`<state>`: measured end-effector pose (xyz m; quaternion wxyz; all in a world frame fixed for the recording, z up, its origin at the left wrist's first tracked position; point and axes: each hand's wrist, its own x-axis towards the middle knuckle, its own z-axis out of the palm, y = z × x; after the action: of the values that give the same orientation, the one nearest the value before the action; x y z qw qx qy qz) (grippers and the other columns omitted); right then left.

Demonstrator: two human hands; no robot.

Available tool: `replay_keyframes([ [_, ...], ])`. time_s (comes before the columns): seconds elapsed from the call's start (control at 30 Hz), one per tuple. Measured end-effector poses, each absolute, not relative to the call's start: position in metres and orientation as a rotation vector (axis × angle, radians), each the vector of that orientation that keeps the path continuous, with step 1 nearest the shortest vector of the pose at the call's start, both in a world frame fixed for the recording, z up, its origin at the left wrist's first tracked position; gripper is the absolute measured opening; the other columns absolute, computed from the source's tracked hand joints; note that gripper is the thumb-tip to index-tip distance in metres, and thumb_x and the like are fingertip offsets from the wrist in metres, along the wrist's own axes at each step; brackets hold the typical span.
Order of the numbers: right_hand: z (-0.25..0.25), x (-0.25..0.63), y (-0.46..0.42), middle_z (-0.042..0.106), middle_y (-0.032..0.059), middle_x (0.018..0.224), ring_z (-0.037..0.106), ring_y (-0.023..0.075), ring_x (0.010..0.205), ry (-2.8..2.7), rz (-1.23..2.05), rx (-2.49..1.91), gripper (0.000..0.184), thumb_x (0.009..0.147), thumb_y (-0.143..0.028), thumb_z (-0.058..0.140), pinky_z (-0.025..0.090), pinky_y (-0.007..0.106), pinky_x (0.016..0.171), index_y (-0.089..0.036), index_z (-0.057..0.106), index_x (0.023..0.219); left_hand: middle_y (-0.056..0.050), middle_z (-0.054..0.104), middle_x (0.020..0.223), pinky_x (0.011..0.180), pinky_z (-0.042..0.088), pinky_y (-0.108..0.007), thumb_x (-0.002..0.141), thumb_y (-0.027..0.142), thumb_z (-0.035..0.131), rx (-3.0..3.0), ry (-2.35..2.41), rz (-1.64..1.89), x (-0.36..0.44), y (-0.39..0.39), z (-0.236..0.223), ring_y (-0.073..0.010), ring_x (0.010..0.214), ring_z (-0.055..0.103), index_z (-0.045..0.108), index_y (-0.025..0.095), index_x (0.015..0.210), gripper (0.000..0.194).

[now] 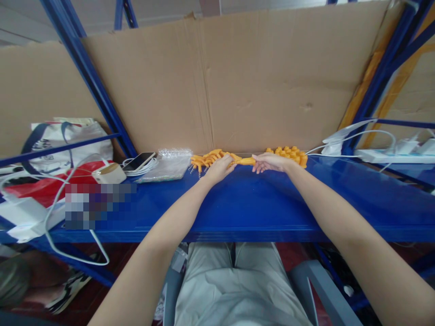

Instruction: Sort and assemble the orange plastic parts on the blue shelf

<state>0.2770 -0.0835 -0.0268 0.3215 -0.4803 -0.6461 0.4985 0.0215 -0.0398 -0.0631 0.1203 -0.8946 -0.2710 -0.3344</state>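
My left hand (pixel 220 168) lies over the right end of a pile of orange pieces (pixel 207 158) with thin, coiled metal ends hanging over the blue shelf. Its fingers are curled, and one orange handle-like piece (pixel 247 161) sticks out to its right. My right hand (pixel 271 161) is at the other end of that piece, with its fingertips close to it and its lower fingers loosely apart. Whether the fingertips touch it cannot be made out. Partly behind my right hand stands a stack of orange, round-ended pieces (pixel 296 156).
Left on the blue shelf (pixel 244 208) are a clear plastic bag (pixel 166 166), a phone (pixel 138 161) on a coiled cable, a white charger (pixel 109 173) and a cloth bag (pixel 84 147). A power strip (pixel 394 156) lies right. Cardboard (pixel 254 81) backs the shelf; another person's leg (pixel 44 276) shows lower left.
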Motion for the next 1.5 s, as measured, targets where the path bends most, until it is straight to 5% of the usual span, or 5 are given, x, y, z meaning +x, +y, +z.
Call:
replay_keyframes([
  [0.2,-0.021,0.268,-0.09,0.072,0.0094,0.069,0.065,0.0133,0.057,-1.635,1.315,-1.362,0.053,0.101,-0.06,0.045,0.05,0.021,0.052,-0.015,0.065,0.08,-0.007,0.067,0.098,0.083,0.053,-0.032,0.101,0.029,0.053,-2.589,-0.798,-0.983,0.022,-0.036,-0.065,-0.0201,0.093,0.067,0.063,0.018,0.096,0.016],
  [0.47,-0.022,0.274,-0.089,0.076,0.0054,0.088,0.067,0.011,0.065,-1.675,1.266,-1.23,0.01,0.095,-0.027,0.07,0.05,0.018,0.055,-0.018,0.065,0.097,-0.007,0.067,0.098,0.082,0.053,-0.031,0.1,0.029,0.054,-2.598,-0.789,-1.005,0.022,-0.037,-0.064,-0.0199,0.093,0.067,0.064,0.018,0.097,0.016],
  [1.1,-0.023,0.27,-0.091,0.077,0.0115,0.101,0.069,0.0127,0.071,-1.689,1.205,-1.324,0.023,0.099,-0.038,0.062,0.053,0.019,0.057,-0.017,0.07,0.1,-0.008,0.069,0.101,0.084,0.054,-0.032,0.099,0.024,0.057,-2.614,-0.803,-0.978,0.022,-0.041,-0.061,-0.0201,0.096,0.068,0.063,0.017,0.099,0.01],
  [1.3,-0.024,0.262,-0.086,0.075,0.0098,0.117,0.071,0.0197,0.096,-1.825,0.854,-1.332,0.024,0.093,-0.037,0.068,0.058,0.03,0.081,-0.021,0.074,0.11,-0.007,0.068,0.099,0.083,0.054,-0.032,0.098,0.024,0.056,-2.644,-0.768,-0.958,0.02,-0.044,-0.058,-0.0199,0.094,0.067,0.062,0.018,0.096,0.009],
  [1.5,-0.031,0.238,-0.083,0.076,0.0097,0.111,0.069,0.0242,0.104,-2.202,0.177,-1.258,0.021,0.087,-0.027,0.069,0.051,0.038,0.095,-0.018,0.076,0.104,-0.008,0.068,0.1,0.086,0.054,-0.033,0.098,0.024,0.053,-2.661,-0.746,-0.852,0.024,-0.048,-0.056,-0.0214,0.097,0.067,0.062,0.018,0.099,0.011],
])
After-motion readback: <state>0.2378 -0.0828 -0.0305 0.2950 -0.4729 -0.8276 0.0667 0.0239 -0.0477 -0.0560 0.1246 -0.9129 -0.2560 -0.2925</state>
